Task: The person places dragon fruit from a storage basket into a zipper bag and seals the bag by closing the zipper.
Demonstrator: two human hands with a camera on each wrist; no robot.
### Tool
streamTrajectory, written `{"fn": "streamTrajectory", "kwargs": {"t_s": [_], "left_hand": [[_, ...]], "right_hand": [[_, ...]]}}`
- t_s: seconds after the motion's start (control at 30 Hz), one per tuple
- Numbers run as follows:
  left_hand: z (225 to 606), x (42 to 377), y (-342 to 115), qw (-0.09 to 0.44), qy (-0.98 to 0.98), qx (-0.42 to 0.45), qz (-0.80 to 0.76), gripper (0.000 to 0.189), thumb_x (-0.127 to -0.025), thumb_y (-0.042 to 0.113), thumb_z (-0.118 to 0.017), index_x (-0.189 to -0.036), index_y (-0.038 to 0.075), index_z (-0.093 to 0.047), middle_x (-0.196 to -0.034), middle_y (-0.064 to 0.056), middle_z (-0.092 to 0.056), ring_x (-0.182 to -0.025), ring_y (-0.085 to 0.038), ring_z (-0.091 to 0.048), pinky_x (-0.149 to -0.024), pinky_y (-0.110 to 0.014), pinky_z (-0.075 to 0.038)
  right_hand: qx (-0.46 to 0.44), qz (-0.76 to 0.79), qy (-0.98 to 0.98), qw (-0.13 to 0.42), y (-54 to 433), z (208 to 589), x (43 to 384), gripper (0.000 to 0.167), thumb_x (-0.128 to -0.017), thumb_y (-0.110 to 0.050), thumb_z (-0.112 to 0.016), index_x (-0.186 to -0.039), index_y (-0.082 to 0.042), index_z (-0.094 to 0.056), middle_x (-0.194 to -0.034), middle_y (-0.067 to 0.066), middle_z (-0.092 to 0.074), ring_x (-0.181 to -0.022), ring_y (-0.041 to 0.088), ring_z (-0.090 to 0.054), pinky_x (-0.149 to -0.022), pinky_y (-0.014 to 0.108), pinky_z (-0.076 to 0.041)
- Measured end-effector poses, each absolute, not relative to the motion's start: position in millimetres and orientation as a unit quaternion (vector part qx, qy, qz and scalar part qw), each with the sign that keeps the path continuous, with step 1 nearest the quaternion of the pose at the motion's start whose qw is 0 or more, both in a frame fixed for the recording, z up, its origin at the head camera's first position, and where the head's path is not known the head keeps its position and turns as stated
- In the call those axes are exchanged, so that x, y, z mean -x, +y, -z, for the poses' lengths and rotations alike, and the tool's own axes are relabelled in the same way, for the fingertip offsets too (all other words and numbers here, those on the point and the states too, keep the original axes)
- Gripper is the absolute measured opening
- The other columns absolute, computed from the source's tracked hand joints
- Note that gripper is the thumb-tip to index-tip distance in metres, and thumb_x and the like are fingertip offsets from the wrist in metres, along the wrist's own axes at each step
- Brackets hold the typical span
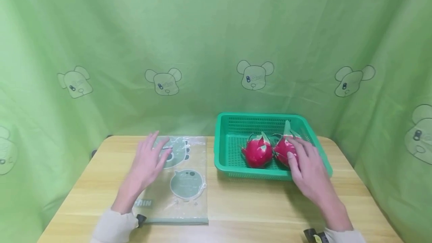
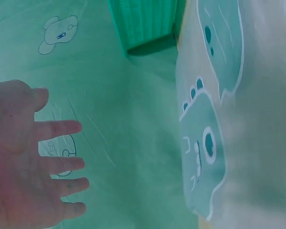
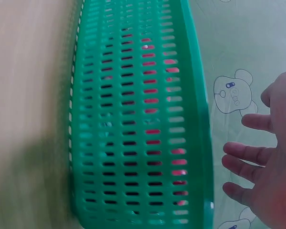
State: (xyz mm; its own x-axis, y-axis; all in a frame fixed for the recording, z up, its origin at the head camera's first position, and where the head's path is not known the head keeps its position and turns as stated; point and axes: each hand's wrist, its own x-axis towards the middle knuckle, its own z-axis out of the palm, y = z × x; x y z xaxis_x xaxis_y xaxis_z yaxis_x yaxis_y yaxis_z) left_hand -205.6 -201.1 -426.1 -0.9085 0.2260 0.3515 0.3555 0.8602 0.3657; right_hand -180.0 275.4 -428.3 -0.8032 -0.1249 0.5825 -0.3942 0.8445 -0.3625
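Note:
Two red dragon fruits with green leafy tips lie in a green slotted plastic basket: the left dragon fruit shows whole, while the right dragon fruit is partly covered by my right hand. That hand reaches over the basket's near right side, fingers loosely extended and holding nothing. In the right wrist view its fingers stand above the basket rim. My left hand hovers over a clear plastic bag printed with green cartoon shapes. Its fingers are spread, with nothing in them, as the left wrist view also shows.
The wooden table carries the bag at left and the basket at back right. Behind and on both sides hangs a green curtain with cartoon bear heads, close to the table's far edge.

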Motion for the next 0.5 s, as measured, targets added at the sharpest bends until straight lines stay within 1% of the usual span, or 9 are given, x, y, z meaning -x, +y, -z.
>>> {"fn": "streamTrajectory", "kwargs": {"t_s": [0.17, 0.37, 0.5], "left_hand": [[438.7, 195.5, -193.8, 0.145, -0.95, 0.152, 0.231, 0.053, -0.109, 0.045, -0.043, -0.146, 0.009, -0.054, -0.162, -0.027, -0.029, -0.151, -0.045, -0.021, -0.12, -0.066, -0.015], [453.9, 182.4, -189.8, 0.129, -0.951, 0.14, 0.244, 0.055, -0.108, 0.047, -0.046, -0.146, 0.009, -0.055, -0.16, -0.026, -0.034, -0.148, -0.047, -0.029, -0.116, -0.07, -0.022], [459.7, 178.0, -191.5, 0.11, -0.953, 0.136, 0.246, 0.056, -0.108, 0.049, -0.046, -0.146, 0.009, -0.055, -0.16, -0.025, -0.035, -0.147, -0.046, -0.031, -0.115, -0.071, -0.024]], "right_hand": [[-0.146, -0.256, -0.91, 0.293, 270.5, 438.4, 178.0, 0.043, -0.099, -0.014, -0.06, -0.141, -0.003, -0.055, -0.134, 0.02, -0.055, -0.122, 0.039, -0.048, -0.095, 0.065, -0.043], [-0.153, -0.267, -0.91, 0.278, 260.8, 449.0, 180.5, 0.042, -0.097, -0.01, -0.062, -0.138, -0.004, -0.055, -0.132, 0.014, -0.056, -0.12, 0.034, -0.05, -0.098, 0.06, -0.045], [-0.159, -0.265, -0.911, 0.271, 255.0, 456.5, 183.1, 0.036, -0.097, -0.01, -0.062, -0.132, -0.003, -0.058, -0.128, 0.013, -0.058, -0.114, 0.032, -0.051, -0.096, 0.054, -0.044]]}}
